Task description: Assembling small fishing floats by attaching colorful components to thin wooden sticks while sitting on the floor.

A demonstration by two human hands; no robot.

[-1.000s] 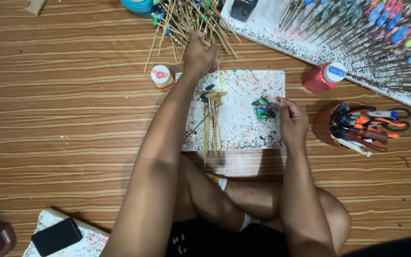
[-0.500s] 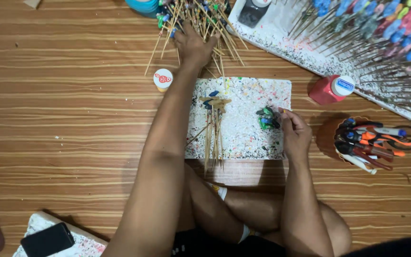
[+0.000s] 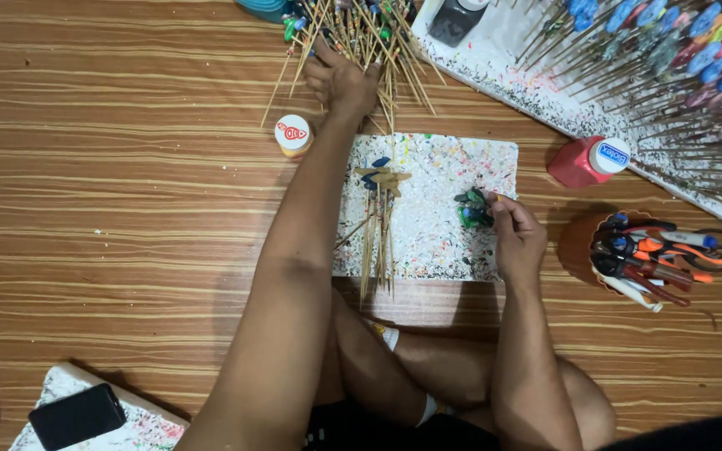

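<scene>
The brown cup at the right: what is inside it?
The brown cup holds scissors with orange handles, pens and other tools. Their lower ends and the cup's bottom are covered.

This looks like a home craft corner set up on a wood-grain floor (image 3: pixel 85 167), where a person sits cross-legged. A paint-speckled foam board (image 3: pixel 440 205), heaps of bamboo sticks (image 3: pixel 361 33), a red glue bottle (image 3: pixel 587 160) and a cup of scissors and pens (image 3: pixel 653 255) point to handmade decoration work.
</scene>
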